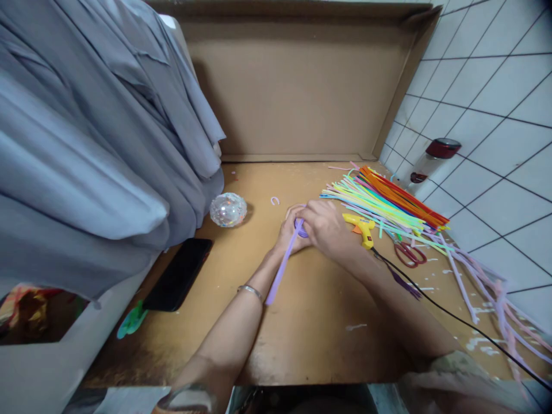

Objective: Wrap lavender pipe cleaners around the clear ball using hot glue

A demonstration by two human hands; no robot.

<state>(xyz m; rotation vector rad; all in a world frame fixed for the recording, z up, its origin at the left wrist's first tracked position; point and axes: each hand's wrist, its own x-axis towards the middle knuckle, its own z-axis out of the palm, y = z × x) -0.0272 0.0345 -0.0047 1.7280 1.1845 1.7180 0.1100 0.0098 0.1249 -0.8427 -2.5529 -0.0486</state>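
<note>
My left hand [288,230] and my right hand [326,226] meet over the middle of the table, with fingers closed around a purple pipe cleaner [283,267]. Part of it is wound into a small coil between the hands, and a straight tail hangs toward my left wrist. My fingers partly hide the coil. A yellow glue gun [365,228] lies just right of my right hand, its black cable trailing to the lower right. Beyond my left hand lies a small pale pink curved piece [275,200]. Further left sits a clear faceted ball [228,210].
Many colored pipe cleaners [379,198] are heaped at the back right, near red-handled scissors [409,255]. A black phone [179,275] lies at left beside grey cloth [86,144]. A cardboard panel [302,86] stands behind. A red-lidded jar [435,158] is by the tiled wall.
</note>
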